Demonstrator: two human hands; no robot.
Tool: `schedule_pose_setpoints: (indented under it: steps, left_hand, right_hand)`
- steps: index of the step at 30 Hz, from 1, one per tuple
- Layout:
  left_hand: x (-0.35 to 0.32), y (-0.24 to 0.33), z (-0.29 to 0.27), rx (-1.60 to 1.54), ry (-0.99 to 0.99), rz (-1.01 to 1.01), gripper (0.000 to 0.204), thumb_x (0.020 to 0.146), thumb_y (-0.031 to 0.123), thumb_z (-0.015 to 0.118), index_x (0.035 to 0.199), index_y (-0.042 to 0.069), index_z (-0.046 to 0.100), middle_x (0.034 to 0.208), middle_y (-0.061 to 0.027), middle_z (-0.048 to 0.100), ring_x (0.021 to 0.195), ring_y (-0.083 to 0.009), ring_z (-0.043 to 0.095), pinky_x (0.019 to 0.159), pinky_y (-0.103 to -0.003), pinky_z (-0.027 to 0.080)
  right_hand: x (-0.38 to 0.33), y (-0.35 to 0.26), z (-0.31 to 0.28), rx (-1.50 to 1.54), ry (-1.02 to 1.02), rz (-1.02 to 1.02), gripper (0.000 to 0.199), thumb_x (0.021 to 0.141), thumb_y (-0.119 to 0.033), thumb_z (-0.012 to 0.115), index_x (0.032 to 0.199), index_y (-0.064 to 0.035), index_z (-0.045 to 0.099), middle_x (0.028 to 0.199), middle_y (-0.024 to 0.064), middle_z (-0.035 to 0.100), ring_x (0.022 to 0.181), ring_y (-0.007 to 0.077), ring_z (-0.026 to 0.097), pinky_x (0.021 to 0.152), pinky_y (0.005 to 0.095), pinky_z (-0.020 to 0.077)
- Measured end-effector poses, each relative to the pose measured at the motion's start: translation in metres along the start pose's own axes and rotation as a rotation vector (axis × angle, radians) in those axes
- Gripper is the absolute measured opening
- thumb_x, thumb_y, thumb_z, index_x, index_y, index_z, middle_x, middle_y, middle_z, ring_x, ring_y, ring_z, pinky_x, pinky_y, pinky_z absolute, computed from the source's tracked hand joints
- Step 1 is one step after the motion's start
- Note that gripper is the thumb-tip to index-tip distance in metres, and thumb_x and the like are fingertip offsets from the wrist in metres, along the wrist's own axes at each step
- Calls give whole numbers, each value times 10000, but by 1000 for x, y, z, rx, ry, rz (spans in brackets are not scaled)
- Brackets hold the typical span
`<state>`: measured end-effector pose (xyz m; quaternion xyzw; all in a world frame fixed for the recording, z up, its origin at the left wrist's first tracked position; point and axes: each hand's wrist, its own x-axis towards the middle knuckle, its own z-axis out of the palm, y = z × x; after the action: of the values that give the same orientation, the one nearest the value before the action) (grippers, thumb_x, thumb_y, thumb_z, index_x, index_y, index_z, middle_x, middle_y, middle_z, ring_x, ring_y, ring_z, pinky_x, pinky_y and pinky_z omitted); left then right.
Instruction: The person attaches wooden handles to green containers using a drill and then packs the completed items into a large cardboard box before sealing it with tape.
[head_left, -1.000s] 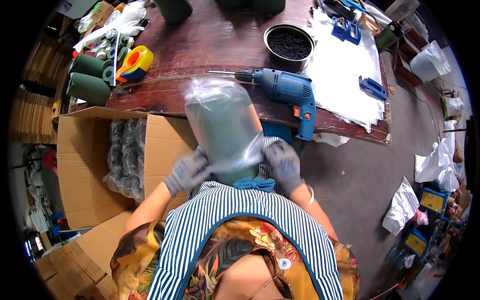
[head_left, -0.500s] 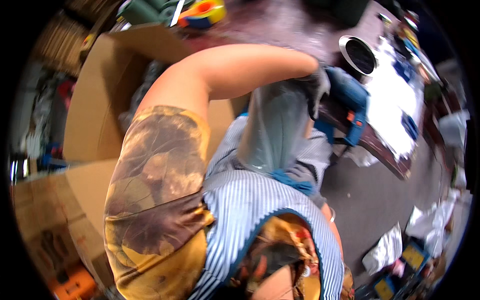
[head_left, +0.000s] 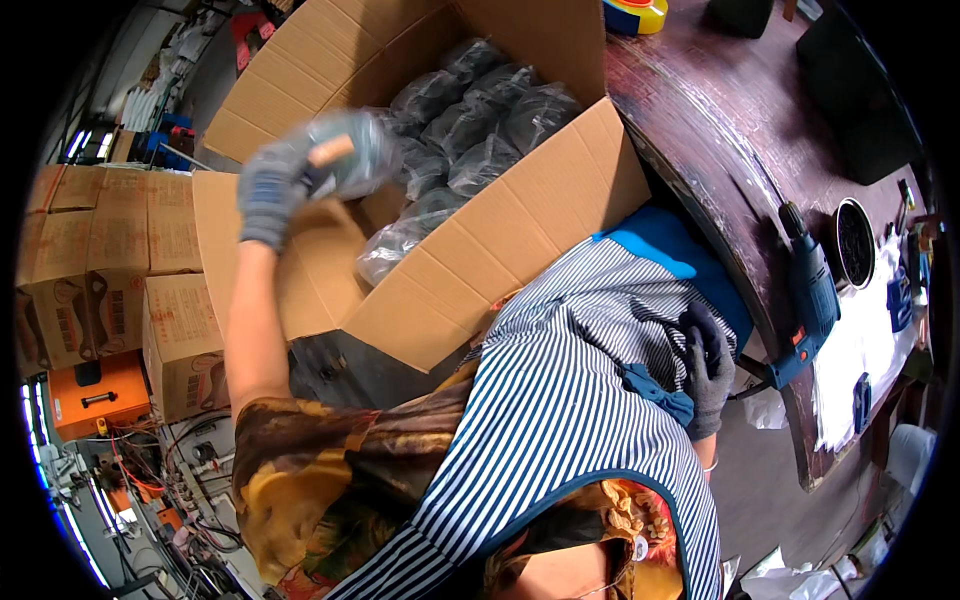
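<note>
My left hand (head_left: 268, 190), in a grey glove, is raised over the open cardboard box (head_left: 520, 225) and grips a plastic-wrapped green cylinder (head_left: 345, 155), blurred by motion. The box holds several similar wrapped bundles (head_left: 470, 120). My right hand (head_left: 706, 365), also in a grey glove, rests against my striped apron near my waist with its fingers apart and nothing in it. It lies close to the edge of the dark wooden table (head_left: 720, 150).
A blue power drill (head_left: 812, 300) lies on the table by a round black tin (head_left: 855, 243) and white sheets (head_left: 865, 340). A yellow and blue tape roll (head_left: 635, 12) sits at the table's far end. Stacked cardboard cartons (head_left: 110, 270) and an orange case (head_left: 95, 395) stand at left.
I have turned left toward the box. The wrapped cylinder, held in both hands at the table a second ago, is now in my left hand alone over the box. My right hand has dropped to my apron.
</note>
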<state>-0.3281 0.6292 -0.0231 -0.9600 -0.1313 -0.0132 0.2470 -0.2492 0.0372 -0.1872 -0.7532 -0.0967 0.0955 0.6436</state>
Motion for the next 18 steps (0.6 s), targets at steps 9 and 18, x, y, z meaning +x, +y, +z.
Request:
schedule_pose_setpoints:
  steps: [9,18]
  left_hand:
    - [39,156,142,-164,-700,-15,355,948,248,497,1253,201,672,1204,-125,693,1101,-307,670,905,-447,530]
    - [122,165,-118,-343,-300,547,532,821,338,742,1298,131,628,1299,-111,628,1187,-298,602,1006,-424,483]
  right_hand:
    - [-8,-11,-27,-172,203,33,300,948,21,593,1243,43,643,1243,145,676,1125,209,646,985,329,497]
    - [9,21,-113,-1077,731,225,1007,777,-573,764,1519,-35,347,1289,248,513,1149,424,558,968,490,471]
